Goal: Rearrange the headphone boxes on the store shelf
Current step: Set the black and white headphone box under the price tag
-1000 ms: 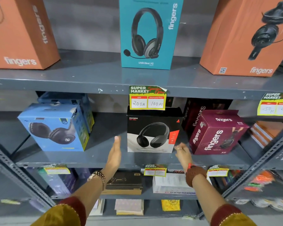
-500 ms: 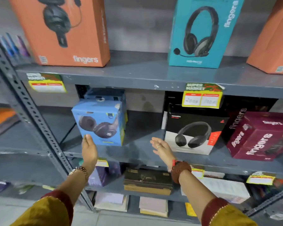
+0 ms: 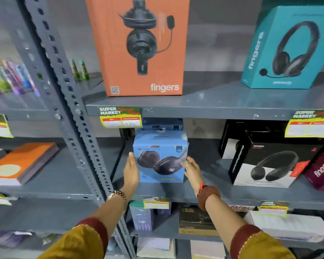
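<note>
Glossy blue cardboard headphone box [image 3: 160, 156], cube-shaped, upright near the front left of the grey metal middle shelf [image 3: 223, 195], clamped between left hand [image 3: 131, 171] flat on its left face and right hand [image 3: 192, 170] pressed on its right edge. Further right, matte black-and-white box [image 3: 266, 165], well apart. Above: tall orange box [image 3: 138, 45] and teal box [image 3: 288, 47], both smooth card.
</note>
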`<control>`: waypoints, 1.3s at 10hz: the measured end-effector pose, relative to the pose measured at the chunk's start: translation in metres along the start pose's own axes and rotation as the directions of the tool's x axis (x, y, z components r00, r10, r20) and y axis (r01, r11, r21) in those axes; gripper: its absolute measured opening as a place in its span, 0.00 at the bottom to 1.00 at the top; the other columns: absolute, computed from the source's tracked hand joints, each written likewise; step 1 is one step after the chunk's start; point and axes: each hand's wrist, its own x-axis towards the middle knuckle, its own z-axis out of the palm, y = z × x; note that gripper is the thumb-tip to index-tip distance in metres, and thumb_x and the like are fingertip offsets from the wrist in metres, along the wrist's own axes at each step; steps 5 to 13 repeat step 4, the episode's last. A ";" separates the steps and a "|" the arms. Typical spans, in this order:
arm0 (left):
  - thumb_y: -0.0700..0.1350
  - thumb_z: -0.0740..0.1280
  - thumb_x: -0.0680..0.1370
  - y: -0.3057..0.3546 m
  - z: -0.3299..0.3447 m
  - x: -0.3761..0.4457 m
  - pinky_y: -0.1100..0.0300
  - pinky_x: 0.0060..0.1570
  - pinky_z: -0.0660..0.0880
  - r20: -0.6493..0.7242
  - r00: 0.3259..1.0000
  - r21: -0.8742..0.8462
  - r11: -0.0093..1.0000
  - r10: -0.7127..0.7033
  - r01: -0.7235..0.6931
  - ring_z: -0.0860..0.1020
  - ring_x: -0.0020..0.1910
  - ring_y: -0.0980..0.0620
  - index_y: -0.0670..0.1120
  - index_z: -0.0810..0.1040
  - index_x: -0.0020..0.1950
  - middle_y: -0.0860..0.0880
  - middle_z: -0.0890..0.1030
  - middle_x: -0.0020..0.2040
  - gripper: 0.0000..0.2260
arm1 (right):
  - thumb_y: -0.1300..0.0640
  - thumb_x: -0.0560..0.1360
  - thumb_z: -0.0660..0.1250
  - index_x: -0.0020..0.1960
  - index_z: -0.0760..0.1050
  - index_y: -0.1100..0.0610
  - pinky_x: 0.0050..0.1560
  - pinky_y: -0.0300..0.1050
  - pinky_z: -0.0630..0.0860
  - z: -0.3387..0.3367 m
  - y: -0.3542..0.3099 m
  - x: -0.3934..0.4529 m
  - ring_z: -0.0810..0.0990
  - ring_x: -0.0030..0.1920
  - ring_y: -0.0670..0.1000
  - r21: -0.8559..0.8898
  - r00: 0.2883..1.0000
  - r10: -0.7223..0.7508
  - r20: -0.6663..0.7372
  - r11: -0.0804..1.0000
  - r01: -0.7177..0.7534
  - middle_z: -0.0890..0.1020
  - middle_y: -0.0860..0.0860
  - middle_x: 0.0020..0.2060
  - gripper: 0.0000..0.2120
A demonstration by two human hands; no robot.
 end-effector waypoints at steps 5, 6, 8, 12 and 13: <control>0.46 0.56 0.81 0.019 -0.021 -0.038 0.54 0.68 0.67 0.024 0.931 0.146 0.920 0.365 -0.364 0.70 0.67 0.57 0.51 0.65 0.70 0.52 0.70 0.70 0.17 | 0.64 0.79 0.55 0.74 0.61 0.54 0.72 0.45 0.61 0.001 -0.017 -0.034 0.65 0.73 0.54 -0.333 0.951 -0.293 -0.098 0.910 0.246 0.66 0.52 0.73 0.24; 0.46 0.56 0.81 0.019 -0.021 -0.038 0.54 0.68 0.67 0.024 0.931 0.146 0.920 0.365 -0.364 0.70 0.67 0.57 0.51 0.65 0.70 0.52 0.70 0.70 0.17 | 0.64 0.79 0.55 0.74 0.61 0.54 0.72 0.45 0.61 0.001 -0.017 -0.034 0.65 0.73 0.54 -0.333 0.951 -0.293 -0.098 0.910 0.246 0.66 0.52 0.73 0.24; 0.46 0.56 0.81 0.019 -0.021 -0.038 0.54 0.68 0.67 0.024 0.931 0.146 0.920 0.365 -0.364 0.70 0.67 0.57 0.51 0.65 0.70 0.52 0.70 0.70 0.17 | 0.64 0.79 0.55 0.74 0.61 0.54 0.72 0.45 0.61 0.001 -0.017 -0.034 0.65 0.73 0.54 -0.333 0.951 -0.293 -0.098 0.910 0.246 0.66 0.52 0.73 0.24; 0.46 0.56 0.81 0.019 -0.021 -0.038 0.54 0.68 0.67 0.024 0.931 0.146 0.920 0.365 -0.364 0.70 0.67 0.57 0.51 0.65 0.70 0.52 0.70 0.70 0.17 | 0.64 0.79 0.55 0.74 0.61 0.54 0.72 0.45 0.61 0.001 -0.017 -0.034 0.65 0.73 0.54 -0.333 0.951 -0.293 -0.098 0.910 0.246 0.66 0.52 0.73 0.24; 0.46 0.56 0.81 0.019 -0.021 -0.038 0.54 0.68 0.67 0.024 0.931 0.146 0.920 0.365 -0.364 0.70 0.67 0.57 0.51 0.65 0.70 0.52 0.70 0.70 0.17 | 0.64 0.79 0.55 0.74 0.61 0.54 0.72 0.45 0.61 0.001 -0.017 -0.034 0.65 0.73 0.54 -0.333 0.951 -0.293 -0.098 0.910 0.246 0.66 0.52 0.73 0.24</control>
